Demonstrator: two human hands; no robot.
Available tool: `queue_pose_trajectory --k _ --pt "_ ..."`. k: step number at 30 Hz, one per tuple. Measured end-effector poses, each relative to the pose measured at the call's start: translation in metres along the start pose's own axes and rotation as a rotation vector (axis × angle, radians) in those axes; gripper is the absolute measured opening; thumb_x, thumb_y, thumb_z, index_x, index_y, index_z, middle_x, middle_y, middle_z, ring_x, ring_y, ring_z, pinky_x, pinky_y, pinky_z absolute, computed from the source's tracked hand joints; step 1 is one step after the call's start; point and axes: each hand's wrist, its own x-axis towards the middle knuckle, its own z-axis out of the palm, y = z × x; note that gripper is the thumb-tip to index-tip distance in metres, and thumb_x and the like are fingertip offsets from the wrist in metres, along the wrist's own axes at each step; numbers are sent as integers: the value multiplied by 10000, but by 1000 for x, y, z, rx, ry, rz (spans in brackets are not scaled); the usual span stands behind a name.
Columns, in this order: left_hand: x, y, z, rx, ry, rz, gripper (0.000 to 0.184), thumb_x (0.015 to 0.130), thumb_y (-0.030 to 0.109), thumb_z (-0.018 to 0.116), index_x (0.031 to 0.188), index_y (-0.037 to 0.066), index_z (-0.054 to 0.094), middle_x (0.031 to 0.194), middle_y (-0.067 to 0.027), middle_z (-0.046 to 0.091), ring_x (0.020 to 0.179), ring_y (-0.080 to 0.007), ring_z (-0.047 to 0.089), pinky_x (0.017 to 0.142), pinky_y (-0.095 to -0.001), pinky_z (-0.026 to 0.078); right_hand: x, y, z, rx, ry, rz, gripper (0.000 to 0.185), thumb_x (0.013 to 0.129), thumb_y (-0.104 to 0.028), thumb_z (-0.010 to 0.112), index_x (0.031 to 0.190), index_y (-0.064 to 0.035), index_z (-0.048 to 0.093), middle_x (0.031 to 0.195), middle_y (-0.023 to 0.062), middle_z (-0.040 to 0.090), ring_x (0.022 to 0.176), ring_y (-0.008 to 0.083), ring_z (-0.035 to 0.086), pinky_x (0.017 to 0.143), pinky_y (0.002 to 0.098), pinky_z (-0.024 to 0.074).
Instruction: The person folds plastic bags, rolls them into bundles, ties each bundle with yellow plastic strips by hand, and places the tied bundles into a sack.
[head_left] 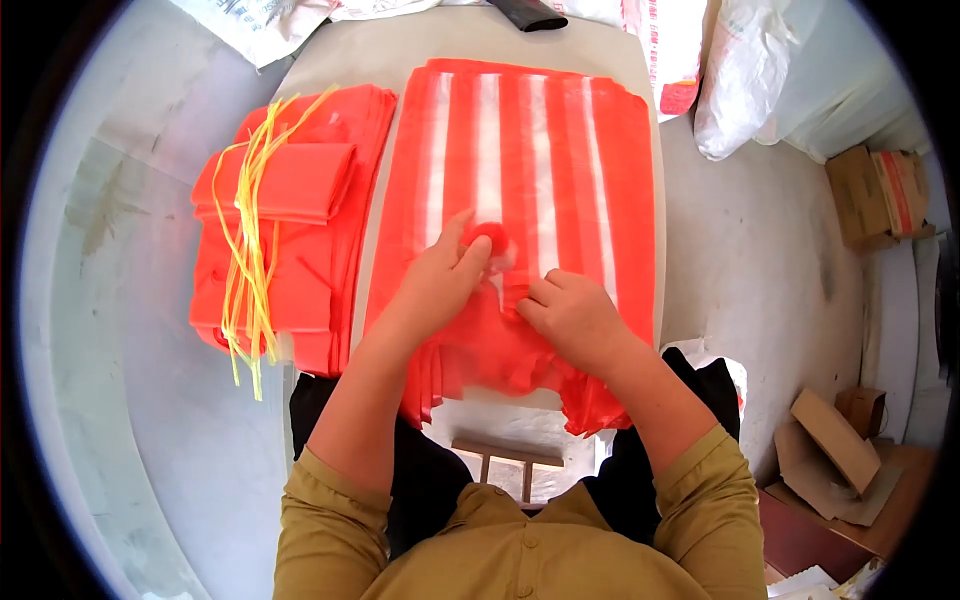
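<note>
Folded red pile (pixel 345 110): lying at nine o'clock of the striped sheets, and we see little space between the two; a wide sweep of our left forearm could nudge it and skew its folds.

Yellow ties (pixel 251 195): draped over that pile, tails trailing towards six o'clock; loose as they look, they could slide off or tangle if a sleeve catches them.

Left hand (pixel 435 288): here we are at eight o'clock of the stack's middle, thumb and forefinger beside a small red tuft (pixel 488 236); whether they pinch it, we cannot tell. If they do, a hard tug could stretch or tear such thin film.

Striped sheets (pixel 570 130): stacked before us on the table (pixel 350 50), red and whitish bands running twelve to six. Thin and slippery as they seem, several layers could come up together, or the pile fan out.

Ruffled edge (pixel 590 405): at six o'clock, bunched and hanging towards our lap; its weight could drag the sheets down.

Right hand (pixel 580 320): at four o'clock, apart from the left, fingertips closed on a raised red-and-clear fold; pulling against the other hand, we could crease or split it.
</note>
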Motion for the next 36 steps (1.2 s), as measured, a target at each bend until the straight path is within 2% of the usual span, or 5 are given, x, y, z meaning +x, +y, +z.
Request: queue_pose_trajectory --k 6,9,18,27,36 --pt "-8 7 2 188 126 136 390 1018 155 650 1375 10 593 1090 -95 707 852 -194 669 785 -327 534 2 0 -1 28 17 -1 117 710 -58 683 810 -92 635 822 44 576 788 232 596 668 357 535" --pt "-3 -14 -1 722 324 566 325 961 113 675 1269 13 651 1193 -153 698 937 -312 708 841 -397 561 1 -1 -2 26 8 9 113 714 -58 680 813 -93 639 824 46 579 792 232 599 678 357 537" --pt "9 -9 20 775 193 439 215 898 47 667 1102 82 725 1221 -104 701 1027 -343 702 836 -421 583 5 -2 -3 6 -42 36 113 731 -63 676 837 -98 664 839 38 598 802 234 608 695 356 545" --pt "21 -23 15 716 20 806 272 838 5 666 1096 49 740 1160 -104 694 1073 -321 668 878 -414 574 12 -3 -11 163 47 209 108 831 -64 707 935 -91 717 917 39 666 863 255 648 725 388 565" --pt "1 4 11 682 -110 636 323 830 -23 708 1148 29 727 1258 -161 654 1163 -359 623 997 -424 523 16 8 -5 299 91 371 104 903 -93 719 1007 -83 721 903 76 668 879 289 654 728 420 553"
